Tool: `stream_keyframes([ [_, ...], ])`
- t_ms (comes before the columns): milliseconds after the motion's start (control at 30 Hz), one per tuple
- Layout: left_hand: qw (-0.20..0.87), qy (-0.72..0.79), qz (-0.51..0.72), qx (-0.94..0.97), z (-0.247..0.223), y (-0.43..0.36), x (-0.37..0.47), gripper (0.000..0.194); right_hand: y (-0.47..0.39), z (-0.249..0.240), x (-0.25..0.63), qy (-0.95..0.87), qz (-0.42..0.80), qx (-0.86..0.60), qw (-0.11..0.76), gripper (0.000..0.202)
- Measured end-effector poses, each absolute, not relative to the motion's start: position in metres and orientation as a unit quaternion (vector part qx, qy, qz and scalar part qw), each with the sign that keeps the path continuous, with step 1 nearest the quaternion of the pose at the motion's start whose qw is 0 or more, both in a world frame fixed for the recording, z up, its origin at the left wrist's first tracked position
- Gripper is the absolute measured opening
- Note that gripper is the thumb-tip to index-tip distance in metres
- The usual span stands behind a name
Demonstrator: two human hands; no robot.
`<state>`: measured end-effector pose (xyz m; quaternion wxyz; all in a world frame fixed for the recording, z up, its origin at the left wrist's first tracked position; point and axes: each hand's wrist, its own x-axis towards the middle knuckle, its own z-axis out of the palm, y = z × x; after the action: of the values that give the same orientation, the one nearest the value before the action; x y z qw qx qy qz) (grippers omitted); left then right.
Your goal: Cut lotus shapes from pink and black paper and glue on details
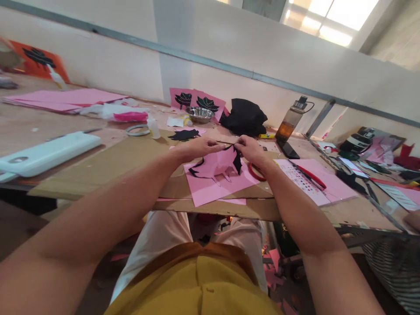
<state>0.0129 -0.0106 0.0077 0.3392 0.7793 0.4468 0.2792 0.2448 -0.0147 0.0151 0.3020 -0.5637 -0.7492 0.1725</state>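
Note:
Between my two hands is a pink and black paper cutout (220, 159), its pointed black edges showing at both sides. The fingers of my left hand (198, 148) pinch its upper left edge. My right hand (248, 148) pinches the upper right edge, close to the left fingertips. Under the cutout lies a pink sheet (203, 194) with thin outline lines on it. A red ring-shaped thing (256, 172) rests beside my right wrist, partly hidden by it. Just beyond my left hand lies a black paper cutout (184, 134).
Brown cardboard (108, 170) covers the table's front. Behind stand a metal bowl (201, 114), black cloth (246, 117), a bottle (292, 118) and a phone (288, 149). A red-handled tool (313, 177) lies on pink sheets at right; a white case (52, 151) is at left.

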Motion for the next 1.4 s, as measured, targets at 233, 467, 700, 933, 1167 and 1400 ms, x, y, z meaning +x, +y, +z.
stream_keyframes([
  [233,0.549,0.362,0.337,0.674,-0.001,-0.011,0.018,0.037,-0.013,0.021,0.257,-0.660,0.303,-0.512,0.459,0.010],
  [467,0.600,0.349,0.359,0.624,0.002,-0.016,0.026,0.045,-0.018,0.026,0.255,-0.657,0.318,-0.447,0.518,0.021],
  [700,0.594,0.367,0.414,0.584,0.010,-0.016,0.025,0.037,-0.019,0.027,0.258,-0.578,0.409,-0.475,0.523,0.064],
  [933,0.581,0.352,0.447,0.582,0.013,-0.015,0.022,0.032,-0.029,0.020,0.253,-0.631,0.425,-0.480,0.438,0.059],
  [1167,0.593,0.347,0.439,0.578,0.012,-0.015,0.022,0.036,-0.036,0.020,0.250,-0.636,0.388,-0.506,0.435,0.047],
  [1400,0.572,0.371,0.474,0.557,0.010,-0.009,0.019,0.029,-0.035,0.025,0.250,-0.633,0.433,-0.495,0.408,0.040],
])
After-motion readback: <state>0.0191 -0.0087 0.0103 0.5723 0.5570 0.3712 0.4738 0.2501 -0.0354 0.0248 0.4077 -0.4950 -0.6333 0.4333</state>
